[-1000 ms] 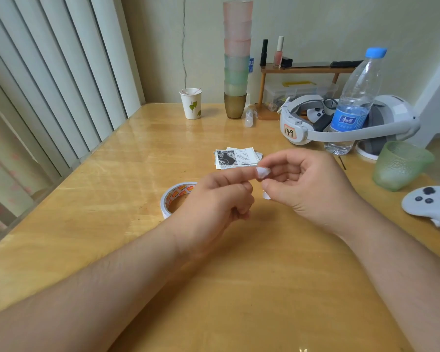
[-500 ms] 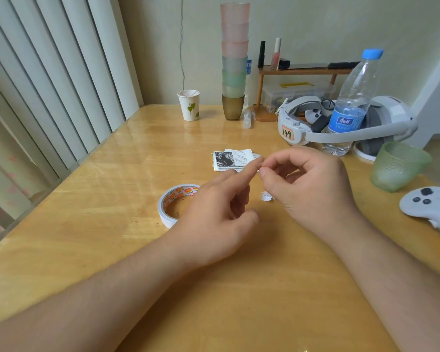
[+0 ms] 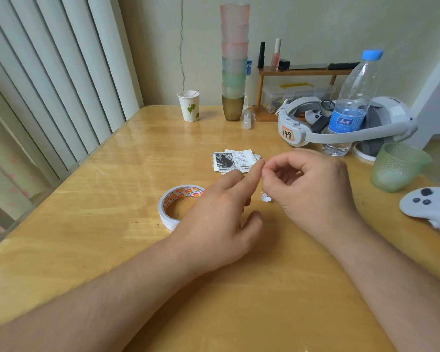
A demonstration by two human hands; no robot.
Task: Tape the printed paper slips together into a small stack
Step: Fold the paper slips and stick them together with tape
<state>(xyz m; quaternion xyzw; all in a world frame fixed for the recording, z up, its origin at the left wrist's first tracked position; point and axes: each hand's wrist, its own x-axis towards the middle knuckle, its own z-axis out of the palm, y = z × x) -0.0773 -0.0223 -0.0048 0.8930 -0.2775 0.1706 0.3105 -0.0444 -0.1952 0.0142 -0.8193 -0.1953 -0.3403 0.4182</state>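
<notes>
Right hand [image 3: 313, 189] pinched something tiny beside left hand's [image 3: 221, 219] straight finger; cannot tell what. Best peeled slowly, then pressed flat on paper slips [image 3: 235, 160] mid-surface.

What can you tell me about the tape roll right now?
The tape roll lies flat on the wooden table, hole up, left of centre and nearer than the paper slips. It is a white ring whose inner core bears an orange and red printed pattern. The table shows through its hole. The left hand overlaps its right edge in this view; whether it touches the roll cannot be told. No loose tape end is visible on it.
</notes>
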